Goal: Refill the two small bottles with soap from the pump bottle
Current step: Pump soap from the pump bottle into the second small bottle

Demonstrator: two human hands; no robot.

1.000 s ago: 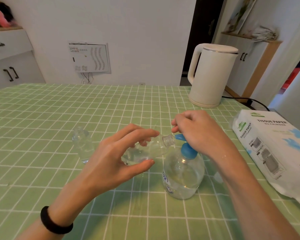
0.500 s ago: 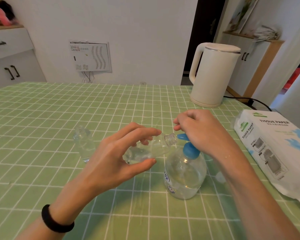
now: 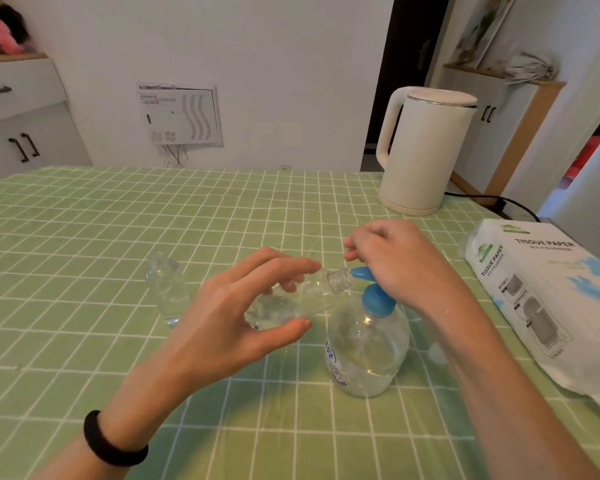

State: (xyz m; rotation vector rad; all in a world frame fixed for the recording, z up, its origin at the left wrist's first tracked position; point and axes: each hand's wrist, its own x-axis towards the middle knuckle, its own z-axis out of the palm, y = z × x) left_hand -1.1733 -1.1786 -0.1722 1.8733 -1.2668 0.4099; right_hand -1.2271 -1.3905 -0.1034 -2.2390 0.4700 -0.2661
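Bench (image 3: 84,237): covered by a green cloth with a white grid; everything below stands or is held over it.
Wristband (image 3: 113,445): black, on the left wrist, near the lower edge.
Standing small bottle (image 3: 167,292): clear, upright on the bench, open at the neck, just left of the left hand and apart from it.
Left grip (image 3: 222,317): the person's left hand, fingers spread over the top and thumb underneath, closed around the held small bottle.
Held small bottle (image 3: 309,296): clear, lifted off the bench and tipped almost onto its side, its open mouth pointing right and meeting the blue nozzle.
Pump bottle (image 3: 368,348): round, clear, upright on the bench, with clear liquid low in its body.
Pump head (image 3: 376,299): blue, its nozzle tip pointing left at the tilted bottle's mouth.
Right grip (image 3: 402,265): the right hand, fingers curled down over the pump head from above.
Kettle (image 3: 426,150): cream, at the far right of the bench.
Tissue pack (image 3: 541,289): white, lying at the right edge.
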